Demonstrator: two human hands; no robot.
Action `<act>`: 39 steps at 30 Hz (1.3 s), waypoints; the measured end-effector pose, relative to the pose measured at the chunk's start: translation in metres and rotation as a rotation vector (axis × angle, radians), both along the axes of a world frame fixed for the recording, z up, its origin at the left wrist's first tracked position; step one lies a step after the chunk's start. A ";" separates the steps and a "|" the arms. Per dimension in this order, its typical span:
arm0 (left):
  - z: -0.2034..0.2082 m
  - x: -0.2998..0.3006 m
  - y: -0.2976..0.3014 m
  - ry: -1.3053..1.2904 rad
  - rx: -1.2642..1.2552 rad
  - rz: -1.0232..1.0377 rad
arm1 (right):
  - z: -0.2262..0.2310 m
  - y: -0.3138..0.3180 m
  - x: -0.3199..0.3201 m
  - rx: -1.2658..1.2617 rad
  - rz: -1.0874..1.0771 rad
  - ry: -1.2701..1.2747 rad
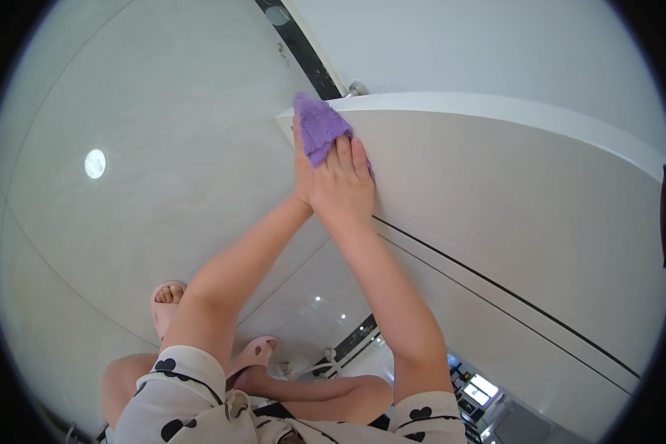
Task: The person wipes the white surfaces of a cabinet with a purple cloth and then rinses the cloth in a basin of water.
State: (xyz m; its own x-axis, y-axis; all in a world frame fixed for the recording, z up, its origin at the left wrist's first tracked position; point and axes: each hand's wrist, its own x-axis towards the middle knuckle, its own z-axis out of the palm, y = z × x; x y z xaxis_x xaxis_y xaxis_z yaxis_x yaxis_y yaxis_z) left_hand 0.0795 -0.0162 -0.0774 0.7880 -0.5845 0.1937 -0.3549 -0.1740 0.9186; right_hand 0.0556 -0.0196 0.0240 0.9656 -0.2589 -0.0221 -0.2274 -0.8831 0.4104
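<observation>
A fuzzy purple cloth [321, 127] is bunched over the corner of a pale beige panel [481, 192] that looks like a door. My right hand [343, 185] presses the cloth against the panel's face, its fingers partly bent and a scrap of purple showing beside them. Close against it, my left hand [302, 166] grips the cloth at the panel's narrow side edge. The cloth and my right hand hide most of the left fingers.
Glossy pale tiles [163, 214] cover the floor. A metal door stop [357, 89] sits beyond the panel's edge, near a dark strip [303, 52]. My feet wear pink slippers [253, 354]. A white cable [329, 362] and a lit screen [481, 388] are lower down.
</observation>
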 end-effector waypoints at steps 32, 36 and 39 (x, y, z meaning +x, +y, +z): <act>0.057 0.026 -0.020 -0.014 -0.162 0.229 | 0.061 0.019 0.041 0.064 -0.127 -0.093; 0.159 0.041 -0.004 0.213 -0.798 0.198 | 0.127 0.020 0.012 0.015 -0.151 -0.233; 0.207 0.028 -0.009 0.174 -0.662 0.301 | 0.140 0.012 0.000 0.250 -0.141 -0.566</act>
